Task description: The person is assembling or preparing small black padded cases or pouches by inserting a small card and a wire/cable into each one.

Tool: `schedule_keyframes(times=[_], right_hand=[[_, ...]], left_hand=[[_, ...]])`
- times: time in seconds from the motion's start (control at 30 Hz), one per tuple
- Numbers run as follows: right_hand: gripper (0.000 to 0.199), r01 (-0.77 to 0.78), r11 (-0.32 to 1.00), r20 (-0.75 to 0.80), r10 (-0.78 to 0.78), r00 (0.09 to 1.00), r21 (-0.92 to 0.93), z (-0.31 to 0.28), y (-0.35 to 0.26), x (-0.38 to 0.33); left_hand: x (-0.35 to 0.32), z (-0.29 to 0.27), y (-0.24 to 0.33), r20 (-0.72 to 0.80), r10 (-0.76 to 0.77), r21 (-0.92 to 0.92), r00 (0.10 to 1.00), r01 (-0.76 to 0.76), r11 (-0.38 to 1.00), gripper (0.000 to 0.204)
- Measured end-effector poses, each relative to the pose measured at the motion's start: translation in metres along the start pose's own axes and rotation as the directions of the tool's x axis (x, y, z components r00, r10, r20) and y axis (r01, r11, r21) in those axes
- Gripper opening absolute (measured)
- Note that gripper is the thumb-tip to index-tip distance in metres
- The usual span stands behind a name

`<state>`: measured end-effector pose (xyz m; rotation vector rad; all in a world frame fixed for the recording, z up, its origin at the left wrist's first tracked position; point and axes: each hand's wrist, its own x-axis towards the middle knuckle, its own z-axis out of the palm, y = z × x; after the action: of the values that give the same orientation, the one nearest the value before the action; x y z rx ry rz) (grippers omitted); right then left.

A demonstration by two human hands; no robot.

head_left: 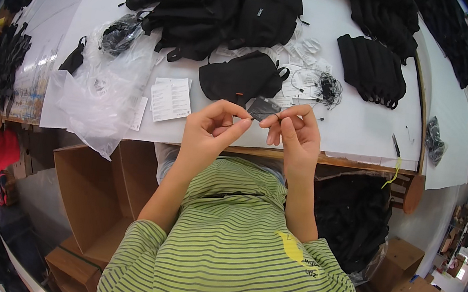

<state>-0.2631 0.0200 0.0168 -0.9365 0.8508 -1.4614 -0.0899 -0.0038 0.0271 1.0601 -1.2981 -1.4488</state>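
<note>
Both hands meet over the table's front edge, pinching a thin black tag string (263, 113) between them. My left hand (212, 129) grips one end between thumb and forefinger. My right hand (298, 133) pinches the other end, its remaining fingers curled. Just beyond the fingertips lies a dark hang tag (263, 106), partly hidden by the right hand. Behind it a small black bag (239, 76) rests on the white table. A tangle of black tag strings (328, 90) sits to the right on white paper tags.
Black backpacks (204, 11) pile up at the back, with stacked black bags (372, 69) at right. Clear plastic bags (97, 94) and printed sheets (170, 100) lie left. Thread snips (396, 145) rest near the right edge. An open cardboard box (89, 186) stands below the table.
</note>
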Motion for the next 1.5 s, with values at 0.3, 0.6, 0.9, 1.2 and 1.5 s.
schedule_keyframes(times=[0.3, 0.6, 0.9, 1.2, 1.5], right_hand=[[0.009, 0.155, 0.929, 0.006, -0.162, 0.987, -0.336, 0.015, 0.002, -0.011], [0.014, 0.189, 0.884, 0.132, -0.146, 0.981, -0.427, 0.015, -0.004, -0.011], [0.015, 0.172, 0.912, 0.108, -0.141, 0.984, -0.373, 0.012, -0.003, -0.009], [0.018, 0.172, 0.869, 0.195, -0.089, 0.977, -0.464, 0.009, -0.006, -0.004], [0.022, 0.184, 0.841, 0.296, -0.03, 0.955, -0.509, 0.01, -0.018, 0.001]], left_hand=[[-0.008, 0.003, 0.014, 0.083, -0.007, 0.13, 0.997, -0.004, 0.992, 0.007], [-0.008, -0.001, 0.017, 0.146, -0.023, 0.186, 0.989, -0.004, 0.982, 0.007], [-0.003, -0.002, 0.014, 0.148, -0.045, 0.131, 0.988, 0.025, 0.991, 0.007], [-0.003, -0.007, 0.014, 0.183, -0.048, 0.163, 0.982, 0.018, 0.986, 0.006], [-0.005, -0.009, 0.011, 0.254, -0.159, 0.136, 0.954, 0.127, 0.983, 0.012]])
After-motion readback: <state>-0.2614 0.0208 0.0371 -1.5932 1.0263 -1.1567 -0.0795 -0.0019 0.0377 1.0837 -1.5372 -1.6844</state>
